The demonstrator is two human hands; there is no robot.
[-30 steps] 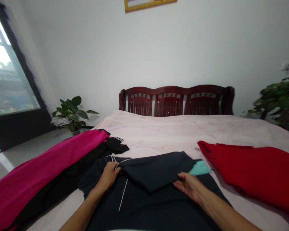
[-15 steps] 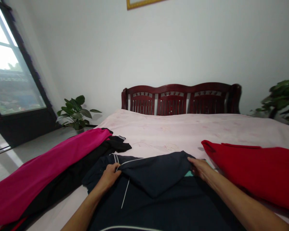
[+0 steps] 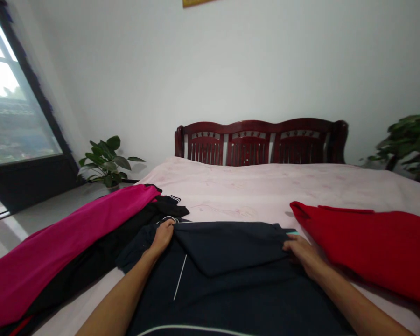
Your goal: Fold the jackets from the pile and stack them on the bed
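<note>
A dark navy garment with thin white piping (image 3: 245,289) lies spread in front of me, its far part folded over toward me as a flap. At the flap's far left corner, my left hand (image 3: 163,235) is closed on the cloth, the fingertips partly hidden by it. On the right side my right hand (image 3: 303,252) pinches the cloth near the flap's right end, its fingers bent. A small strip of turquoise shows just beyond that hand. The garment's near edge runs out of view at the bottom.
Pink bedding (image 3: 231,186) lies under everything. To the left are magenta trousers (image 3: 73,233) over black clothing (image 3: 126,242); to the right, a folded red garment (image 3: 364,242). Behind stands a dark red wooden headboard (image 3: 248,144), with potted plants (image 3: 107,161) at both sides.
The flap's far edge has been drawn straighter and flatter. My right hand has moved slightly right and toward me; my left hand has shifted a little away from me.
</note>
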